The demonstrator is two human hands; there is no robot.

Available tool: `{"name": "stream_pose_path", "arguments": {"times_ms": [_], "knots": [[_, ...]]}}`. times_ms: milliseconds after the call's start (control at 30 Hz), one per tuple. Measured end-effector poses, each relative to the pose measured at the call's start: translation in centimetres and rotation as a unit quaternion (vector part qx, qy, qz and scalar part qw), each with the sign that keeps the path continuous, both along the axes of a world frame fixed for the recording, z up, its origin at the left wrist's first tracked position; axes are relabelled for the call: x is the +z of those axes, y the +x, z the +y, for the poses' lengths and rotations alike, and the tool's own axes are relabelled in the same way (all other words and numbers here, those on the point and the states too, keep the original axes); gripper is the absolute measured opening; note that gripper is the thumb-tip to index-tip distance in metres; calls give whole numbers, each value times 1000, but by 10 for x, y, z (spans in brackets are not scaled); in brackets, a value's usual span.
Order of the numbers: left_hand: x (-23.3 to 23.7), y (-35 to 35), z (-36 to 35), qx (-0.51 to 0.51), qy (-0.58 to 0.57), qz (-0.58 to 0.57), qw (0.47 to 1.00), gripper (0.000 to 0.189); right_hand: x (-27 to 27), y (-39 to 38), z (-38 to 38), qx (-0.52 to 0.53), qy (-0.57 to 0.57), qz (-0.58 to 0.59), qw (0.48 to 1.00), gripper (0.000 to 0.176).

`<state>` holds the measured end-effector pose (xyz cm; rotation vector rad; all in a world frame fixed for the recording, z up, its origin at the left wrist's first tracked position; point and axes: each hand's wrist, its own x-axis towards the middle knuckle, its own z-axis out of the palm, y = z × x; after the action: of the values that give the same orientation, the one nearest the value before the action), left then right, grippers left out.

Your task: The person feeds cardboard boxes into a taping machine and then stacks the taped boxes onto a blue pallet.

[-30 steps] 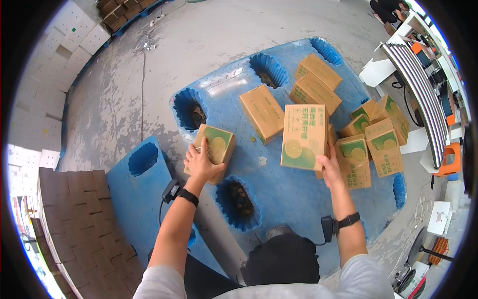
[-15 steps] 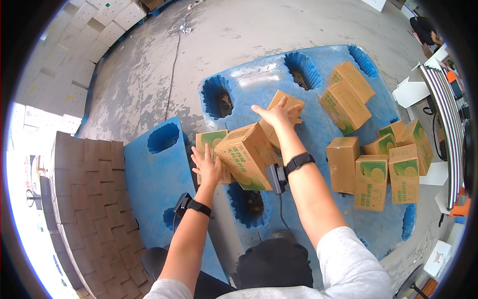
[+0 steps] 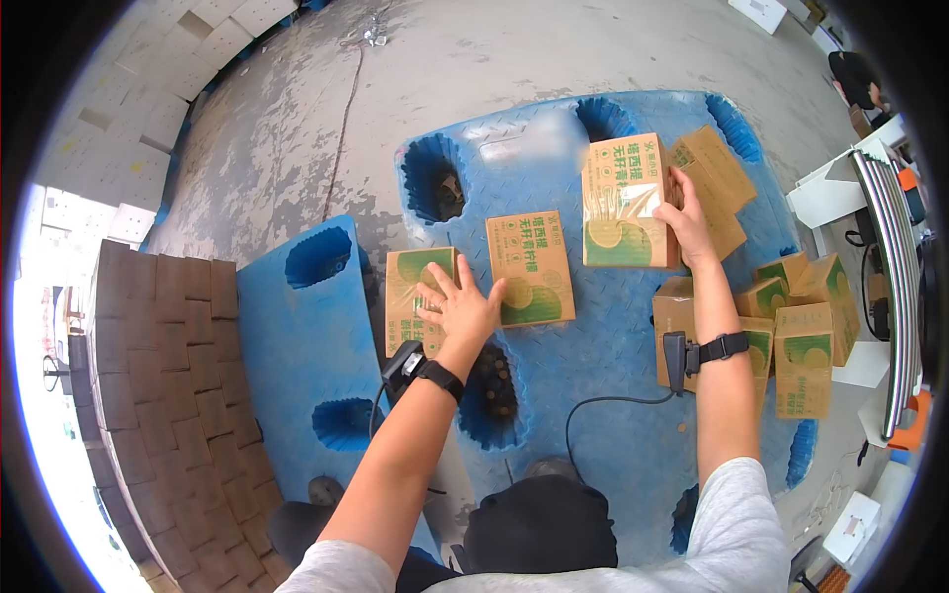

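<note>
My left hand point(image 3: 463, 308) is spread, its fingers lying across the top of a cardboard box point(image 3: 420, 265) with a green printed panel, at the edge of the blue pallet. To the right of that hand, a second green-printed cardboard box point(image 3: 531, 269) lies face up on the pallet. My right hand point(image 3: 684, 219) grips the right side of a third cardboard box point(image 3: 623, 203), thumb over its face and fingers at the far edge. That box overlaps plain-sided cartons point(image 3: 727, 183) behind it in this view. Both wrists carry black straps with small devices.
The big blue pallet point(image 3: 593, 395) has deep round-cornered wells point(image 3: 435, 188). Several upright boxes point(image 3: 803, 361) cluster at its right. A smaller blue pallet point(image 3: 287, 336) lies left, beside a tall stack of brown cartons point(image 3: 168, 376). A roller conveyor point(image 3: 890, 296) runs along the right.
My right hand has moved right and now grips a box there. The tilted box between my hands is no longer there; two boxes now show face up. My left hand moved right and down.
</note>
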<state>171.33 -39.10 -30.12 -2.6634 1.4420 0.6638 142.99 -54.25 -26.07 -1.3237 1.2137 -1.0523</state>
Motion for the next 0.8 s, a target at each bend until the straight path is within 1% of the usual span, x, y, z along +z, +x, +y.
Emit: {"name": "stream_pose_path", "arguments": {"times_ms": [67, 133, 167, 200, 233, 267, 300, 333, 367, 400, 433, 467, 500, 533, 567, 600, 667, 700, 733, 767, 800], "knots": [[-13, 35, 2, 61, -169, 3, 984, 89, -37, -18, 10, 57, 99, -108, 988, 67], [14, 68, 5, 131, -58, -56, 988, 104, -59, 14, 41, 58, 158, -45, 985, 61], [-1, 99, 13, 122, -62, 53, 989, 107, -62, 28, 53, 49, 209, -104, 971, 61], [-18, 123, 18, 114, -60, 161, 979, 110, -94, 37, 61, 68, 207, -142, 966, 63], [-18, 125, 16, 106, -56, 166, 979, 110, -114, 61, 76, 39, 157, -95, 982, 64], [-16, 126, 9, 110, -73, 93, 987, 108, -116, 77, 82, 15, 102, -47, 994, 66], [-15, 127, 5, 118, -90, 19, 989, 106, -113, 70, 73, 13, 99, -46, 994, 66], [-19, 135, 0, 115, -91, 18, 989, 106, -109, 62, 58, 62, 35, 141, 987, 69], [-24, 144, -1, 113, -106, 38, 987, 104, -96, 54, 47, 110, -25, 322, 940, 71], [-29, 148, 1, 114, -117, 58, 985, 101, -52, 41, 35, 2, -36, 490, 871, 85], [-21, 146, 1, 102, -119, 84, 984, 95, -13, 18, 21, -71, -49, 590, 803, 92], [-28, 157, 6, 106, -117, 84, 984, 95, -4, -13, 3, -106, -9, 661, 743, 99], [-37, 180, 12, 104, -115, 234, 960, 91, 3, -40, -8, -107, 70, 688, 715, 105], [-41, 195, 19, 100, -115, 377, 914, 86, -9, -71, -15, -104, 94, 675, 724, 106], [-30, 192, 30, 166, -149, 469, 855, 74, -42, -105, -19, -81, 79, 615, 781, 107], [-31, 192, 37, 167, -156, 465, 855, 74, -39, -99, -15, -80, 72, 611, 784, 107], [-50, 196, 41, 295, -38, 542, 786, 70, -27, -89, -10, -87, 93, 564, 816, 102], [-54, 197, 36, 296, -44, 569, 766, 68, -35, -93, -13, -83, 88, 562, 818, 102], [-55, 204, 37, 303, -48, 567, 764, 68, -48, -103, -17, -66, 84, 449, 887, 97], [-43, 204, 34, 297, -101, 563, 765, 68, -58, -105, -20, -46, 82, 328, 940, 93], [-37, 206, 31, 289, -150, 557, 764, 68, -45, -93, -17, -38, 87, 329, 940, 93]]}}
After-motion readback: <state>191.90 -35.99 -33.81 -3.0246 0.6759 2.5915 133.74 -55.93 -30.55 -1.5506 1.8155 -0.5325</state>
